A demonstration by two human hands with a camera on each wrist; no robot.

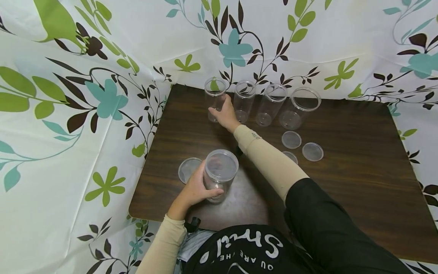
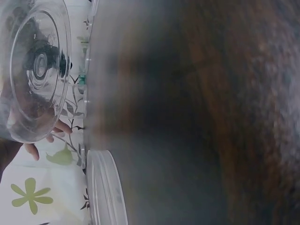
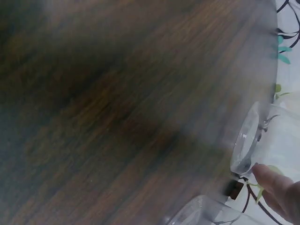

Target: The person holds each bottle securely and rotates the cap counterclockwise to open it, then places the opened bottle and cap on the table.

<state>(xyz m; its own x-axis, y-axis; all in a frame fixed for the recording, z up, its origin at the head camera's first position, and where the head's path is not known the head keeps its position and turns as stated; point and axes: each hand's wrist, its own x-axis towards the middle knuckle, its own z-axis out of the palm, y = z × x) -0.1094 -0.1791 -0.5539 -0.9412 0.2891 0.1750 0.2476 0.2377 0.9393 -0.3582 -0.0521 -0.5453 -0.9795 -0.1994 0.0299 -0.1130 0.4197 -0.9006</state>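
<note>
My left hand grips a clear plastic jar with a lid on its top. The base of that jar shows in the left wrist view, raised off the table. At the back left, my right hand has its thumb and fingers round a tall clear jar, which stands open-topped. In the right wrist view a finger lies against the lower side of this jar. A loose round lid lies left of the held jar.
Three more open clear jars stand in a row to the right, the widest one last. In front of them lie several round lids, one partly behind the right sleeve. The brown wooden table meets patterned cloth at the back and sides.
</note>
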